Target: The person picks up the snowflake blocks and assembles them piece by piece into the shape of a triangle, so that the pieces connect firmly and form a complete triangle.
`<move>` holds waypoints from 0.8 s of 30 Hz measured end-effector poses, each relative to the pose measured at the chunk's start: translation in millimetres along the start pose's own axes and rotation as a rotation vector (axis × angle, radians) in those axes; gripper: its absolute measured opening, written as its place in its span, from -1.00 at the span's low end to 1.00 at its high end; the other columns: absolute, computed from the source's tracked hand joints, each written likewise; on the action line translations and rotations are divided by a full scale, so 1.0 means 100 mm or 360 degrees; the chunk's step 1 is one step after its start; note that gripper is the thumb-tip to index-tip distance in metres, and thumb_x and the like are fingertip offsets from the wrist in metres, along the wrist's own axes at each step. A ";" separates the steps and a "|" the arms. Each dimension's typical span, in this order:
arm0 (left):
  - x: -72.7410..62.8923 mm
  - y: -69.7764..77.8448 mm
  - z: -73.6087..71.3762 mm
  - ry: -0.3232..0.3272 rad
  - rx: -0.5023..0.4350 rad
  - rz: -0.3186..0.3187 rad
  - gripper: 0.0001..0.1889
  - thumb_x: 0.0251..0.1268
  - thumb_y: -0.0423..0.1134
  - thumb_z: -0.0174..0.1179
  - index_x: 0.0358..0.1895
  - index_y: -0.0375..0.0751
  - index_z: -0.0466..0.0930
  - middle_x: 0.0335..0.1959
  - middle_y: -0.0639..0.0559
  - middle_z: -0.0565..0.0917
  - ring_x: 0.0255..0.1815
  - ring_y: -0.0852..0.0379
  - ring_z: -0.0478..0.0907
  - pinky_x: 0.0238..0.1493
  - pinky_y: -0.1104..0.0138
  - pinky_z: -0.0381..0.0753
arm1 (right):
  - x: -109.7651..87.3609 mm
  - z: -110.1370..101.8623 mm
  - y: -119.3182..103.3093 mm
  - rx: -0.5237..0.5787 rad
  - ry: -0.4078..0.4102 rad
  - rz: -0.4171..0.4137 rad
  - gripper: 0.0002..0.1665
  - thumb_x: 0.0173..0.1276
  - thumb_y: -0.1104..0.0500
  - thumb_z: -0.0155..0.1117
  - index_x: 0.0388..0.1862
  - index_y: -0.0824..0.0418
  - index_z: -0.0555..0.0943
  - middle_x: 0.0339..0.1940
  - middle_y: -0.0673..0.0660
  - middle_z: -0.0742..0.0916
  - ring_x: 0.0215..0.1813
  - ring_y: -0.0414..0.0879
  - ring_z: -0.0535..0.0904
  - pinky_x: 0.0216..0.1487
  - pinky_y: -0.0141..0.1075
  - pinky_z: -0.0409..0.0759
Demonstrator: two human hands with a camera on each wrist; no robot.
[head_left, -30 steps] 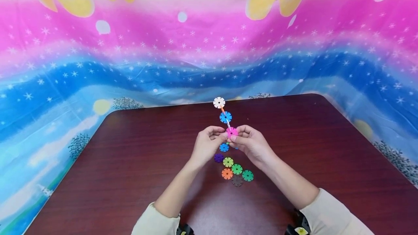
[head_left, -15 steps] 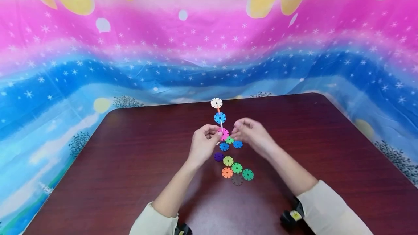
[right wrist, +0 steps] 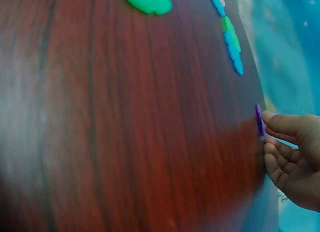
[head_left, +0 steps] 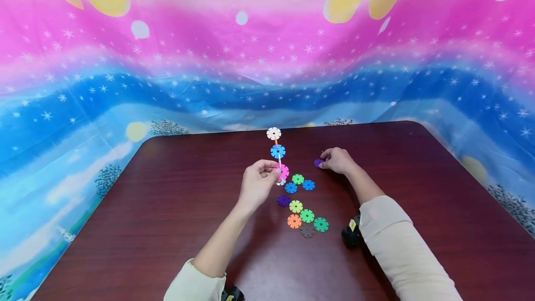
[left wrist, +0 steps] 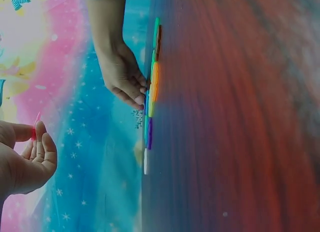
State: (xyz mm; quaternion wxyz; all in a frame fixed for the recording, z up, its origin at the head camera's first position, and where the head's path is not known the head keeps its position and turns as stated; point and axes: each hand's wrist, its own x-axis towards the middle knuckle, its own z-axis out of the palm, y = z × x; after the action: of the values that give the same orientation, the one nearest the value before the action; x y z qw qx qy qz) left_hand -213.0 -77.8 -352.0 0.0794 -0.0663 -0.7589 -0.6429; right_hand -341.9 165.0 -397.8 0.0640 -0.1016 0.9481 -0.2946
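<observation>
My left hand [head_left: 260, 182] pinches a pink interlocking disc [head_left: 283, 171] by its edge between thumb and fingers. From that disc a chain runs up: a white disc seen edge-on, a blue disc [head_left: 277, 151], an orange disc edge-on, and a white disc [head_left: 273, 134] at the far end. Only the pink edge [left wrist: 38, 123] shows in the left wrist view. Over to the right, my right hand [head_left: 337, 160] holds a purple disc [head_left: 318, 163] between thumb and fingertips. In the right wrist view this purple disc [right wrist: 260, 120] stands edge-on against the thumb, low over the tabletop.
Loose notched discs lie on the dark red table [head_left: 188, 208] between the arms: green [head_left: 298, 179], blue [head_left: 308, 185], purple [head_left: 283, 200], orange [head_left: 294, 221], teal [head_left: 321, 224] and several others. A printed cloth [head_left: 259, 59] hangs behind the table.
My right hand has let go of the pink disc and moved right, where it now holds a purple disc. The left hand keeps the chain, which has shifted slightly left and stands more upright.
</observation>
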 end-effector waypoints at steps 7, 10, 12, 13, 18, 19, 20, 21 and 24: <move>0.01 0.01 -0.02 0.0021 0.0003 -0.0031 -0.84 0.21 -0.42 0.17 -0.17 -0.43 0.58 -0.39 -0.13 0.59 -0.31 -0.18 0.60 -0.31 0.25 0.60 | -0.02 0.05 0.01 -0.0012 0.0050 -0.0020 -0.64 0.20 0.27 0.30 -0.04 0.40 0.55 -0.22 0.26 0.59 -0.18 0.08 0.44 -0.16 -0.13 0.45; 0.01 0.01 -0.02 0.0014 0.0010 -0.0019 -0.84 0.21 -0.41 0.17 -0.17 -0.43 0.58 -0.39 -0.13 0.59 -0.32 -0.16 0.60 -0.33 0.29 0.59 | -0.03 0.06 0.03 -0.0005 0.0081 -0.0023 -0.65 0.19 0.27 0.31 -0.06 0.39 0.55 -0.23 0.26 0.59 -0.18 0.08 0.44 -0.15 -0.12 0.45; 0.02 0.00 -0.02 0.0013 0.0016 -0.0018 -0.84 0.21 -0.41 0.17 -0.18 -0.43 0.58 -0.39 -0.12 0.59 -0.32 -0.15 0.60 -0.34 0.31 0.58 | -0.03 0.07 0.04 0.0015 0.0108 -0.0017 -0.68 0.19 0.28 0.30 -0.08 0.38 0.56 -0.23 0.25 0.60 -0.18 0.09 0.45 -0.15 -0.11 0.45; 0.02 0.00 -0.02 0.0015 0.0022 -0.0021 -0.84 0.21 -0.40 0.17 -0.18 -0.43 0.58 -0.39 -0.12 0.59 -0.33 -0.14 0.60 -0.35 0.33 0.57 | -0.03 0.07 0.05 0.0029 0.0126 -0.0013 -0.70 0.20 0.28 0.29 -0.09 0.37 0.56 -0.24 0.25 0.60 -0.18 0.08 0.45 -0.15 -0.11 0.45; 0.02 0.01 -0.02 0.0016 0.0032 -0.0042 -0.84 0.20 -0.40 0.18 -0.19 -0.41 0.59 -0.40 -0.11 0.59 -0.33 -0.13 0.60 -0.32 0.27 0.59 | -0.06 0.07 0.08 0.0109 0.0219 -0.0013 -0.84 0.29 0.31 0.18 -0.17 0.33 0.60 -0.32 0.20 0.64 -0.29 0.03 0.50 -0.26 -0.20 0.46; 0.02 0.01 -0.02 0.0014 0.0030 -0.0044 -0.84 0.20 -0.40 0.18 -0.18 -0.42 0.59 -0.40 -0.11 0.59 -0.33 -0.13 0.60 -0.30 0.22 0.59 | -0.07 0.06 0.08 0.0121 0.0231 -0.0022 -0.86 0.30 0.31 0.17 -0.19 0.32 0.60 -0.34 0.20 0.64 -0.32 0.01 0.50 -0.29 -0.22 0.46; 0.02 0.01 -0.03 0.0013 0.0028 -0.0047 -0.84 0.20 -0.40 0.18 -0.18 -0.42 0.59 -0.40 -0.11 0.59 -0.33 -0.13 0.60 -0.29 0.19 0.59 | -0.08 0.05 0.07 0.0135 0.0243 -0.0036 -0.86 0.31 0.31 0.16 -0.20 0.32 0.60 -0.34 0.19 0.65 -0.35 -0.01 0.50 -0.33 -0.24 0.45; 0.02 0.01 -0.03 0.0011 0.0026 -0.0048 -0.83 0.20 -0.40 0.18 -0.18 -0.42 0.59 -0.40 -0.12 0.59 -0.33 -0.12 0.60 -0.28 0.18 0.59 | -0.10 0.04 0.05 0.0153 0.0252 -0.0054 -0.87 0.32 0.30 0.16 -0.21 0.31 0.60 -0.35 0.19 0.65 -0.37 -0.02 0.50 -0.37 -0.25 0.45; 0.04 0.01 -0.04 0.0005 0.0025 -0.0059 -0.82 0.21 -0.40 0.19 -0.16 -0.43 0.58 -0.40 -0.12 0.59 -0.34 -0.10 0.60 -0.29 0.21 0.59 | -0.18 -0.01 -0.04 0.0208 0.0281 -0.0121 -0.89 0.31 0.29 0.17 -0.22 0.28 0.60 -0.34 0.17 0.65 -0.42 -0.04 0.49 -0.47 -0.27 0.46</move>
State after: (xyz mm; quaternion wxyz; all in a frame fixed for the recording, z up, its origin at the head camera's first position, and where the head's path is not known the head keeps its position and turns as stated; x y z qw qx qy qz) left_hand -216.2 -81.1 -349.7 0.0691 -0.0508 -0.7650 -0.6382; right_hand -323.9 166.9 -393.9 -0.0246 -0.1068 0.9243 -0.3656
